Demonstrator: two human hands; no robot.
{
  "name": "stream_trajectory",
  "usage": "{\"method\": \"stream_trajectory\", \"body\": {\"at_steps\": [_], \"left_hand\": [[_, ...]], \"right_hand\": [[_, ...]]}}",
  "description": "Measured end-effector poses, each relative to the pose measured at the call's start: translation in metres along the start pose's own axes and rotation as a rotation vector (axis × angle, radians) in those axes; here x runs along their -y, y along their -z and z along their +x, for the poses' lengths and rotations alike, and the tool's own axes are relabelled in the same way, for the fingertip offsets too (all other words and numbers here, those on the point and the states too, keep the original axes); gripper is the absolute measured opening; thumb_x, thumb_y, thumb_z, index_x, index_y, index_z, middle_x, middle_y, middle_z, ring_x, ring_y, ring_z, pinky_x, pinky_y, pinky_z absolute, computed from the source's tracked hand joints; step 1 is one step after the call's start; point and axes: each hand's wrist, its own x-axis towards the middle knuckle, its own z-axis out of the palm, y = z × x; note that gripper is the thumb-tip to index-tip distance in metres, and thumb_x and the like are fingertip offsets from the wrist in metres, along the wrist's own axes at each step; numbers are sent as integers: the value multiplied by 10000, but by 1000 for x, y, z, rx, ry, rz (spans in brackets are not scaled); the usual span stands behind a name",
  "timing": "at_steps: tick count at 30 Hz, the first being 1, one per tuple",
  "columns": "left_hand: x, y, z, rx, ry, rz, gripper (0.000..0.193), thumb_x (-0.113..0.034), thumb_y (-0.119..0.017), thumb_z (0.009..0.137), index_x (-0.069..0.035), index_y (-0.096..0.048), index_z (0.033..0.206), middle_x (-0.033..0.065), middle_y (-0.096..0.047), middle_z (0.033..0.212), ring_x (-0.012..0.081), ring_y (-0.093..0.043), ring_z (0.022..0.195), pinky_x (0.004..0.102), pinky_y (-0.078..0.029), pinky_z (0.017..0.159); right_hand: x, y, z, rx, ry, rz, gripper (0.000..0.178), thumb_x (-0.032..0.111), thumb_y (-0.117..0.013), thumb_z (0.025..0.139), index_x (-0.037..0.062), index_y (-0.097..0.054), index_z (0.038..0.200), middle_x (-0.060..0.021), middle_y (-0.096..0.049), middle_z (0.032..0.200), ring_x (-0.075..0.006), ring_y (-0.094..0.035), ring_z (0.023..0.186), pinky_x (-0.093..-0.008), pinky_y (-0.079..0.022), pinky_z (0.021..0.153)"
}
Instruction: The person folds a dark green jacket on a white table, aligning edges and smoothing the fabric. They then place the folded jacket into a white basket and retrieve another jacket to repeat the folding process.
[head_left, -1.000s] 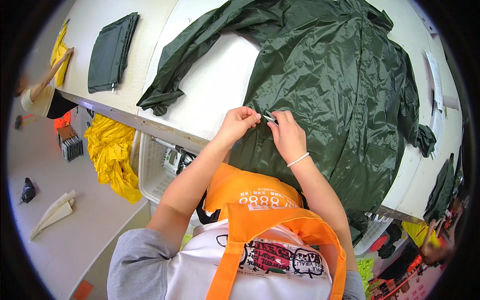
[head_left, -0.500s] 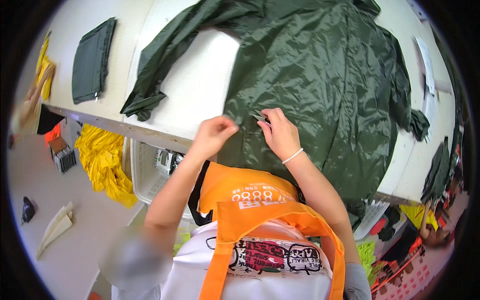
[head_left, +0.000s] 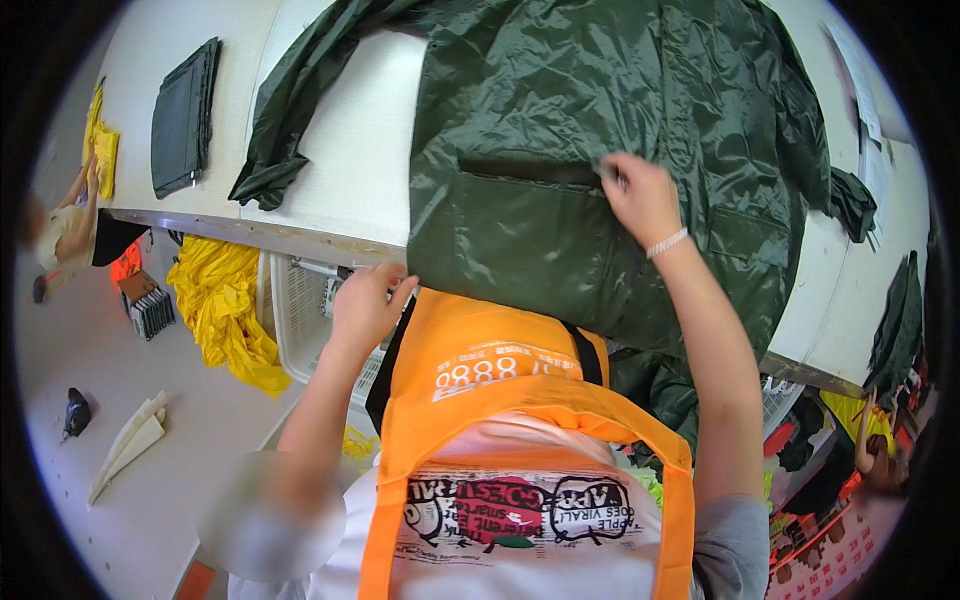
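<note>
A dark green, shiny jacket (head_left: 560, 240) lies spread on the white table, its hem hanging at the front edge by my apron. At the jacket's lower left corner, my left hand (head_left: 368, 308) is curled, with thumb and fingertips pinched at the hem. My right hand (head_left: 642, 198) is closed around small thread snips (head_left: 606, 172), partly hidden by the fingers, at the right end of a pocket opening (head_left: 530, 171). The pocket gapes as a dark slit across the jacket front. One sleeve (head_left: 290, 110) stretches along the left side, cuff toward me.
A folded dark green stack (head_left: 182, 120) lies on the table (head_left: 345, 130) at left. Below the edge stand a white basket (head_left: 302, 325) and a heap of yellow fabric (head_left: 220, 300). A co-worker's arm (head_left: 78, 225) holds yellow fabric at far left; another person is at far right.
My right hand has moved right and farther up with the snips. My left hand has dropped down and left to the hem corner. The jacket has shifted left, and its pocket now gapes.
</note>
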Motion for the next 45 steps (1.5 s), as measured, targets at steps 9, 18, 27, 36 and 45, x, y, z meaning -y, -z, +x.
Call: {"method": "stream_trajectory", "body": {"at_steps": [9, 18, 27, 36, 45], "left_hand": [[-153, -68, 103, -304, -677, -274, 373, -158, -701, 759, -74, -589, 1105, 95, -564, 1099, 294, -534, 1027, 369, -451, 875], [-167, -84, 135, -313, -487, -227, 784, -230, -813, 636, -90, -455, 1319, 116, -468, 1249, 325, -459, 1121, 393, -412, 950], [-141, -25, 77, -276, -566, -103, 327, -241, -790, 652, -114, -681, 934, 35, -635, 727, 240, -580, 750, 350, -474, 671], [140, 73, 82, -910, 262, 353, 743, -217, -771, 681, -126, -429, 1334, 144, -447, 1341, 357, -386, 1247, 483, -310, 1023], [56, 100, 29, -854, -421, 226, 244, -114, -718, 628, -116, -651, 863, 27, -585, 874, 230, -555, 913, 460, -314, 993]], "right_hand": [[-51, -10, 66, 323, -361, 451, 305, 302, -678, 813, 4, -672, 745, -70, -570, 567, -146, -493, 525, -328, -418, 545], [-52, 23, 47, 233, -581, 957, 361, 322, -597, 897, -18, -631, 1014, -91, -687, 874, -32, -333, 426, -204, -261, 393], [-25, 34, 22, 370, -333, 863, 327, 303, -574, 920, 9, -645, 1045, -33, -686, 874, -44, -464, 638, -209, -356, 589], [7, -52, -41, 237, -219, 618, 182, 154, -623, 869, -16, -641, 930, -65, -655, 745, -114, -564, 637, -256, -450, 617], [148, 3, -44, 71, -81, 649, 325, 23, -639, 835, 42, -598, 1156, -74, -657, 1066, -84, -604, 870, -225, -482, 742]]}}
